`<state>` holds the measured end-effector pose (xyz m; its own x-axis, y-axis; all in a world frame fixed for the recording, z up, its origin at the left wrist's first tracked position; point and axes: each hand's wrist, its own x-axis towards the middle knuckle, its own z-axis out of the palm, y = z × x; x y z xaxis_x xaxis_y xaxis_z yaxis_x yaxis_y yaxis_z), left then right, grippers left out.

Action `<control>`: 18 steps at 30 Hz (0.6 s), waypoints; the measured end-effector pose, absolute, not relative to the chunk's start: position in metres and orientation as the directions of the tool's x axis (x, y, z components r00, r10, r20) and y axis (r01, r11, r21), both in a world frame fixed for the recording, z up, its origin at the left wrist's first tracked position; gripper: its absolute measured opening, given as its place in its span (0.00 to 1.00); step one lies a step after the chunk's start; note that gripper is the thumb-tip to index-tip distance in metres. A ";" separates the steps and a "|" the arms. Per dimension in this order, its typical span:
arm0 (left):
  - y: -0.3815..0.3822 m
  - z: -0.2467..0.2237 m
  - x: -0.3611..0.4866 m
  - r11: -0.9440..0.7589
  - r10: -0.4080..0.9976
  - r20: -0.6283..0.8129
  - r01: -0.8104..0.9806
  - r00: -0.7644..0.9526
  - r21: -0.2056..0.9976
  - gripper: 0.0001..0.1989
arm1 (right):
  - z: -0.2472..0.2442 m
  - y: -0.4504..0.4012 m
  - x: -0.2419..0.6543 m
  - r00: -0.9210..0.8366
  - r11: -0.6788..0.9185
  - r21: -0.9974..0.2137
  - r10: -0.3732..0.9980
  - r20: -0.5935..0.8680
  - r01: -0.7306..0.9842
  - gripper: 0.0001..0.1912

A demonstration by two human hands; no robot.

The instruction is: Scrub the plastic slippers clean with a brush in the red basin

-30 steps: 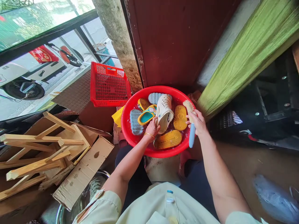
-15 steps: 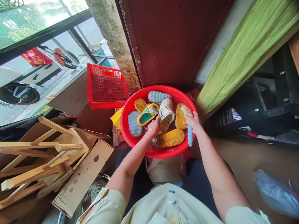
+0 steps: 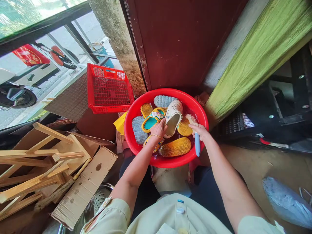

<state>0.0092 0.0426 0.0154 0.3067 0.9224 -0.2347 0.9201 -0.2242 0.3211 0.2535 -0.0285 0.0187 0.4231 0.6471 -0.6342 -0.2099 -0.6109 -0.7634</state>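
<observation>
A red basin (image 3: 128,131) holds reddish water and several clogs. My left hand (image 3: 159,129) is closed on the edge of a white clog (image 3: 174,117), whose opening is turned toward me. In my right hand (image 3: 201,132) is a scrub brush (image 3: 197,144) with a blue handle, its pale bristles over a yellow clog (image 3: 184,127) at the basin's right. Beside my left hand sits a yellow clog with a teal inside (image 3: 149,123). Nearer me lies a yellow clog sole-up (image 3: 175,147). Grey-blue soles (image 3: 139,130) show at the left and back.
A red plastic crate (image 3: 110,92) stands behind the basin to the left. Wooden stools (image 3: 48,159) and a cardboard flap (image 3: 84,187) lie at left. A dark red door (image 3: 180,45) rises behind, with a green cloth (image 3: 246,65) hanging at right.
The white clog has been tipped so its opening shows more. My left hand has shifted slightly left and up with it. The brush has moved a little left and down.
</observation>
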 end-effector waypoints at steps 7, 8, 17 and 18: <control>0.043 0.024 0.005 -0.225 0.924 -0.250 0.940 0.289 0.256 0.31 | 0.026 -0.034 0.253 0.446 -0.548 -0.804 0.675 -0.588 -0.230 0.16; 0.040 0.025 0.007 -0.234 0.933 -0.219 0.943 0.286 0.237 0.35 | 0.027 -0.034 0.252 0.450 -0.534 -0.812 0.680 -0.579 -0.236 0.16; 0.019 0.030 0.023 -0.566 0.818 0.113 0.752 0.564 0.338 0.32 | 0.032 -0.034 0.225 0.556 -0.403 -0.883 0.688 -0.466 -0.241 0.24; 0.021 0.032 0.022 -0.575 0.800 0.096 0.711 0.592 0.405 0.30 | 0.035 -0.036 0.224 0.555 -0.398 -0.886 0.693 -0.460 -0.238 0.25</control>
<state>0.0222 0.0207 0.0316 0.5923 0.8000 0.0958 0.7108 -0.5748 0.4054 0.2237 -0.0357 0.0348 0.5547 0.6931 -0.4603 -0.2381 -0.3979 -0.8860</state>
